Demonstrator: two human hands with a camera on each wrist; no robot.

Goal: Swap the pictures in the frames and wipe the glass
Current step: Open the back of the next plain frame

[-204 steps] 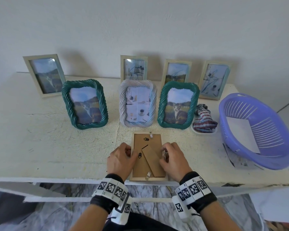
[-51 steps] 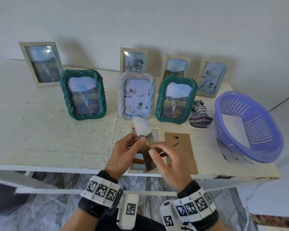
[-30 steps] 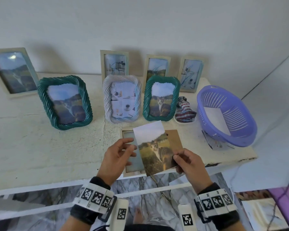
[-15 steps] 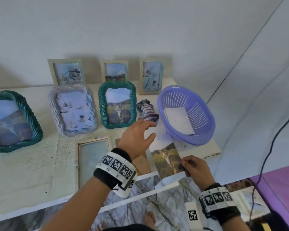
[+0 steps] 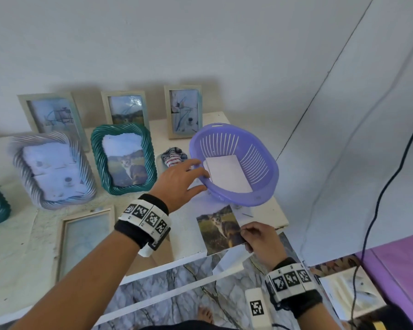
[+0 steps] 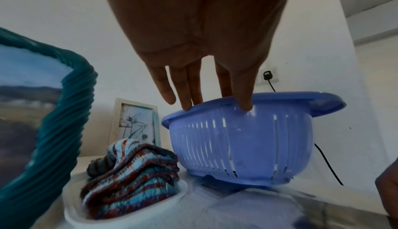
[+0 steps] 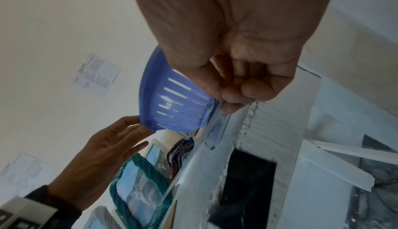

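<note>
Head view is showing the cat photo (image 5: 218, 228) lying at the near right edge of the counter (image 5: 14, 246), just in front of the purple basket (image 5: 260, 186), and the right hand (image 5: 260, 239) is pinching its near right corner – thumb and curled fingers grasping the print. The left hand (image 5: 180, 179) is reaching across with fingers straight and spread, a released grip holding nothing; from the left wrist view its fingertips (image 6: 186, 107) are touching the basket's near rim. White paper sheets (image 5: 228, 173) are lying inside the basket. The emptied pale wooden frame (image 5: 81, 239) is lying flat on the counter to the left of the photo, glass showing. Just left of the basket, a striped cloth (image 5: 173, 157) is sitting bunched in a small white tray (image 6: 129, 215). Behind that, a green rope-edged frame (image 5: 124, 159) with a cat picture is standing upright beside a pale rope-edged frame (image 5: 50, 170) – and three slim wooden frames (image 5: 126, 110) are leaning against the wall at the back. A black cable (image 5: 379, 198) is hanging down on the right.
</note>
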